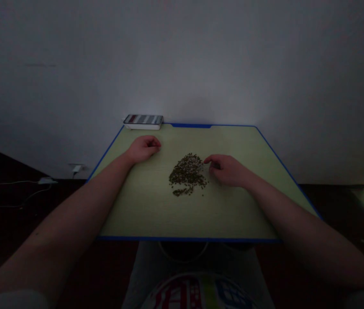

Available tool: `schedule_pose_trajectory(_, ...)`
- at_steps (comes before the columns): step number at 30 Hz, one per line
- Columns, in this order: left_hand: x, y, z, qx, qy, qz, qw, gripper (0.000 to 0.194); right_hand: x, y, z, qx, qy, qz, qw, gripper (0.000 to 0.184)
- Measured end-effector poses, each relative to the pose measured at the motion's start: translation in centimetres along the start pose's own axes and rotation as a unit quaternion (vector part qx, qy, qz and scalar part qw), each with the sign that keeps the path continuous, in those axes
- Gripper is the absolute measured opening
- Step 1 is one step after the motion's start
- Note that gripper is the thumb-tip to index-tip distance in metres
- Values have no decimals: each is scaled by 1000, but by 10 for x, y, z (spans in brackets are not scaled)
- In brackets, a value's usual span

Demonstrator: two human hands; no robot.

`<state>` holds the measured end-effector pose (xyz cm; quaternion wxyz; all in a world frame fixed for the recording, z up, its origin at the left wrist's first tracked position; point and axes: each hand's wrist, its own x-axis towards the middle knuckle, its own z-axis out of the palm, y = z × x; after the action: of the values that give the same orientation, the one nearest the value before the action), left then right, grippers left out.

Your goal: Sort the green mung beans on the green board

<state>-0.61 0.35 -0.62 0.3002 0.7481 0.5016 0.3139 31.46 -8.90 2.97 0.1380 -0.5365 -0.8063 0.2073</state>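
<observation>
On the pale tabletop, a mid-frame granule pile slants toward lower left between left hand and nearer right hand, both loosely curled, fingertips parted.

No words or numbers can be read in the dim light: red and blue print marks a garment, and a phone's screen shows blurred bands.

A flat device with a striped screen lies atop a white box at the far left corner of the blue-edged worktop. Behind stands a grey wall, with a white plug low on its left and a pale adapter nearby
</observation>
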Motion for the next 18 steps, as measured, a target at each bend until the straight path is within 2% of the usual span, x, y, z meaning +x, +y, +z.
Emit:
schedule_pose_trajectory(8,1,-1,0,4,-3,-6,1000,23,1,-19,11,2,-25,-15,1000,38)
schedule_pose_trajectory(18,1,1,1,0,10,-6,1000,20,5,-16,21,95,-31,-41,994,35)
